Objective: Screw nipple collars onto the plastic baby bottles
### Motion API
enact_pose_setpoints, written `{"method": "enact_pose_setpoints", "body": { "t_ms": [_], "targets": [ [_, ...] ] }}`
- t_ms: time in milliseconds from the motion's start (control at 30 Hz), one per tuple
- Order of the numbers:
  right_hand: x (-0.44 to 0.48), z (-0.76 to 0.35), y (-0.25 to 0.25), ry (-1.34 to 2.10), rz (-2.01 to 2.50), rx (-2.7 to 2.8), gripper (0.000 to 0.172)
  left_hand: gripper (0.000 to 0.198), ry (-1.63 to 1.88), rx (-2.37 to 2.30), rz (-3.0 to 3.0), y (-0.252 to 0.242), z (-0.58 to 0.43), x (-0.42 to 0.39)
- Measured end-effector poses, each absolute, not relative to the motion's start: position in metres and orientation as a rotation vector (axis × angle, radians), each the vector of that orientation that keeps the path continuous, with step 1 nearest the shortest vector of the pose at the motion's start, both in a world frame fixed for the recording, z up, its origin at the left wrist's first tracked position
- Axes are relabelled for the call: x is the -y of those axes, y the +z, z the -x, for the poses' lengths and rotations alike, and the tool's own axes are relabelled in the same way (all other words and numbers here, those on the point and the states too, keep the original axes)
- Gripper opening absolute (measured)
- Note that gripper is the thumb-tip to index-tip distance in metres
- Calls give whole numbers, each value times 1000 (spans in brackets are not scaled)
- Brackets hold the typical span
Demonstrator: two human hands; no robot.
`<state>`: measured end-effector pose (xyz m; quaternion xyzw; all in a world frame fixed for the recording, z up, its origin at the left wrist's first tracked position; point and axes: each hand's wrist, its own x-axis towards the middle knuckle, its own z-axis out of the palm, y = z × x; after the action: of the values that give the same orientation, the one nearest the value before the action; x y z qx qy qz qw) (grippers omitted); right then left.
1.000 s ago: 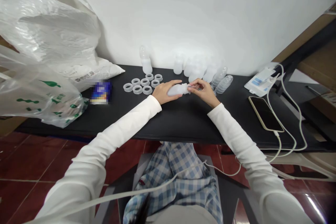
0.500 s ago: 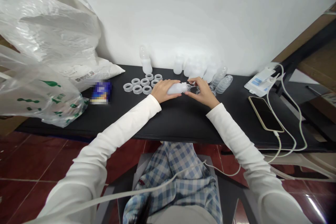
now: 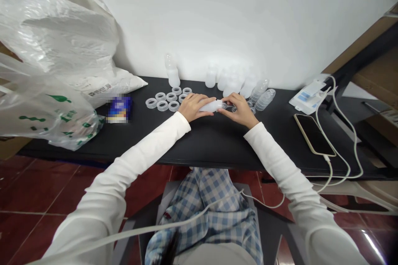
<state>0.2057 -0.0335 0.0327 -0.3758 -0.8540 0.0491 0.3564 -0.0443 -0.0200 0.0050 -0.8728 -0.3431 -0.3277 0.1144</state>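
- Head view, hands: the person's left hand [image 3: 195, 107] wraps the body of a translucent white plastic bottle [image 3: 211, 106], with the fingers curled closed over its top and the thumb side toward the person.
- The bottle lies on its side in the air just above the table, between the two hands, with its narrow neck pointing toward the right hand.
- The right hand [image 3: 241, 110] is closed in a pinch at that narrow end, its fingertips [image 3: 229, 99] meeting around the neck. Exactly what they touch there is too small to tell.
- Head view, table: both hands are over a matte black table top [image 3: 214, 145].
- Just left of the left hand lie about ten clear plastic screw rings [image 3: 162, 105], flat in a loose cluster.
- Behind the hands, against a white wall [image 3: 217, 16], stands a row of frosted white bottles [image 3: 210, 78].
- Just beyond the right hand, two clear ribbed plastic cones [image 3: 265, 99] lie tilted.
- Farther left are a pixel-blurred blue packet [image 3: 119, 109], a crumpled white plastic bag [image 3: 52, 29] and a bag printed in green [image 3: 46, 120].
- On the right are a smartphone [image 3: 314, 134] lying face up, a white cable [image 3: 338, 145] and a flat white packet [image 3: 307, 98].
- Below the table, a blue checked cloth [image 3: 211, 219] lies on the person's lap above a dark red tiled floor [image 3: 40, 186].
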Motion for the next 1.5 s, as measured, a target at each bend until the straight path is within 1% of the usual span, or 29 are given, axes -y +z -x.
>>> {"method": "enact_pose_setpoints", "body": {
  "t_ms": [267, 433, 533, 667, 733, 867, 933, 1000, 1067, 1167, 1267, 1500],
  "targets": [
    [31, -205, 31, 164, 1030, 2198, 46, 48, -925, 1003, 2523, 8, 42, 23],
    [32, -209, 37, 108, 1072, 2206, 40, 55, -946, 1149, 2556, 12, 38, 25],
    [29, -223, 47, -53, 1131, 1998, 36, 59, -1001, 1238, 2520, 12, 38, 25],
    [18, -250, 52, -392, 1495, 1418, 35, 58, -1046, 1341, 2474, 11, 40, 24],
    [12, -262, 47, -423, 1652, 1283, 39, 57, -1067, 1369, 2458, 11, 40, 25],
    [7, -272, 41, -345, 1781, 1261, 29, 56, -1095, 1396, 2430, 11, 38, 25],
    [9, -271, 45, -387, 1810, 1243, 27, 56, -1095, 1409, 2422, 11, 38, 25],
    [14, -267, 53, -460, 1740, 1227, 28, 56, -1094, 1416, 2421, 10, 38, 25],
    [19, -260, 60, -473, 1516, 1284, 28, 56, -1096, 1414, 2423, 10, 38, 25],
    [26, -245, 61, -323, 1169, 1463, 31, 56, -1099, 1407, 2426, 9, 39, 24],
    [31, -223, 50, -159, 1098, 1591, 35, 56, -1110, 1386, 2442, 9, 39, 24],
    [36, -193, 27, 132, 974, 1790, 34, 57, -1105, 1319, 2508, 12, 37, 27]
  ]
}}
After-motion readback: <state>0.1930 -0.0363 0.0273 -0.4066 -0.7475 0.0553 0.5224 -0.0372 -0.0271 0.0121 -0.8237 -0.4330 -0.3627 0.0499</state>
